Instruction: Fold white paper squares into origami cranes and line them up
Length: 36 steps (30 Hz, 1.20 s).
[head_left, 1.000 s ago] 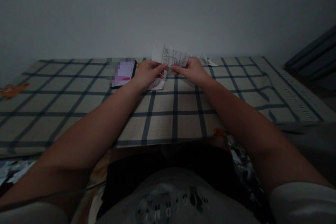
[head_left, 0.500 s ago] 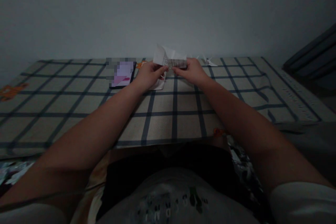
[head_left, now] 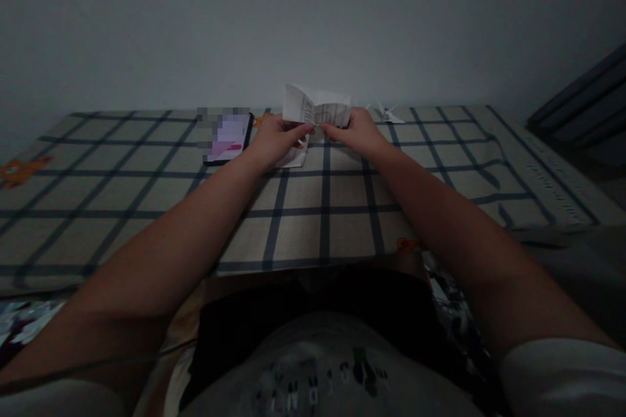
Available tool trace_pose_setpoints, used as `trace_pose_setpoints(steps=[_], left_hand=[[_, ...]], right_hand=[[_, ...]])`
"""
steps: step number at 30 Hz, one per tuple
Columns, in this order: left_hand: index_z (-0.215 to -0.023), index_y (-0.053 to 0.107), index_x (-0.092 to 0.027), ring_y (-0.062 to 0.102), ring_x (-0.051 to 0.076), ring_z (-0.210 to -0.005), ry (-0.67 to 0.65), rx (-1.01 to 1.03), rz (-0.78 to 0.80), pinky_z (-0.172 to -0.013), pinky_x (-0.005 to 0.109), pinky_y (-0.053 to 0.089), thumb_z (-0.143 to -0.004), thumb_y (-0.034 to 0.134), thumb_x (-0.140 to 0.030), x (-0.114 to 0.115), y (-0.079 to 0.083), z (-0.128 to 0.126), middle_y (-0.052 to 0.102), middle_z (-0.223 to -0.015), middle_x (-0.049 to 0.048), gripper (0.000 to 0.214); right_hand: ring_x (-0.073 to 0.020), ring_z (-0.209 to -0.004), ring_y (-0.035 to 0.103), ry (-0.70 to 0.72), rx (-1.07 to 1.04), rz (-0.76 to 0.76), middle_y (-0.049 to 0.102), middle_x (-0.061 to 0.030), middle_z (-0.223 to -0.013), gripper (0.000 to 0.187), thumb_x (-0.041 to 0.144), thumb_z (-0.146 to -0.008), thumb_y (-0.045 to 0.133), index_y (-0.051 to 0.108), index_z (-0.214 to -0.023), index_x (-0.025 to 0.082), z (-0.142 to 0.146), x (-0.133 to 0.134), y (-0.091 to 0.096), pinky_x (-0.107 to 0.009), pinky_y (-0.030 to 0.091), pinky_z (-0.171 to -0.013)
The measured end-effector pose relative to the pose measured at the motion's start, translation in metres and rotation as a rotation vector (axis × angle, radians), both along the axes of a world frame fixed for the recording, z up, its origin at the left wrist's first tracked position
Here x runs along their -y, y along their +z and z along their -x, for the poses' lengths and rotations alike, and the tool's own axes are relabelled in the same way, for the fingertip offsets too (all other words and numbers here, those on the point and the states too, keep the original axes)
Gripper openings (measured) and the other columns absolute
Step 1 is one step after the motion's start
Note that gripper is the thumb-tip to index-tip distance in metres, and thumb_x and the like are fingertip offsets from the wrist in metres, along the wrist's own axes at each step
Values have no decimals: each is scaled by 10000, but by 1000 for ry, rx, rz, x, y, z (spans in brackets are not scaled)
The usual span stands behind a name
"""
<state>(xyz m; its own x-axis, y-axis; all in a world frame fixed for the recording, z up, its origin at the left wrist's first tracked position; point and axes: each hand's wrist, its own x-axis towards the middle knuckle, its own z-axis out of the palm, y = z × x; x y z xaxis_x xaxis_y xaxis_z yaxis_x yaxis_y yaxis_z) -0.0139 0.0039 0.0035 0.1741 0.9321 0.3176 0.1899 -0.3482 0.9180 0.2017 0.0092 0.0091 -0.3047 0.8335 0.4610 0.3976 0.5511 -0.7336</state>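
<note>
A creased sheet of paper [head_left: 332,104] with writing on it stands up between my hands, bent along a fold near its middle. My left hand [head_left: 280,139] pinches its lower left part between thumb and fingers. The lower right part is gripped by my right hand [head_left: 356,129], whose thumb tip comes close to the left thumb. Some fingers of both hands are hidden behind the sheet. Under my left hand lies a flat white paper stack or pad [head_left: 295,158], partly covered by the hand.
A phone with a lit screen [head_left: 232,137] lies left of my hands. Right of them, near the wall [head_left: 313,19], rests a folded white paper figure [head_left: 390,115], perhaps a crane. The checked tablecloth [head_left: 303,234] covers the table up to its front edge.
The held paper has opened out a little; its upper edge looks flatter and its right side reaches slightly farther right. My hands have barely moved.
</note>
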Motion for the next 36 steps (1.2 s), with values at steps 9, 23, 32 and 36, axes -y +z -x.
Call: trace_pose_setpoints(steps=[9,23,32,36], left_hand=[[-898,765,-144,662,119,-677,10,-21,19,-625,222,555,-875,812,-310,0,-1,-1,819,-890,70,174],[-890,776,-159,749,231,-824,43,-461,-342,-819,344,598,-904,722,-398,-16,-15,11,783,-825,71,245],[-817,755,-160,704,214,-801,20,-519,-375,-843,350,554,-819,761,-284,-12,-10,10,742,-800,50,124],[-788,732,-158,672,187,-742,60,-381,-297,-777,327,553,-801,792,-274,-12,-10,6,717,-764,44,132]], right_hand=[[-263,-1008,772,3,-10,35,808,-93,-899,182,327,-922,761,779,-943,147,1,1,3,-381,634,-968],[-265,-932,771,-6,166,-20,845,-133,-1008,152,168,-861,756,799,-992,103,2,-1,-3,-418,625,-921],[-306,-1017,783,12,272,-79,842,-143,-1084,219,68,-767,763,801,-977,115,2,-2,-1,-425,607,-968],[-306,-1029,780,16,147,-73,832,-131,-1072,186,173,-814,803,796,-994,129,1,-8,-6,-445,615,-968]])
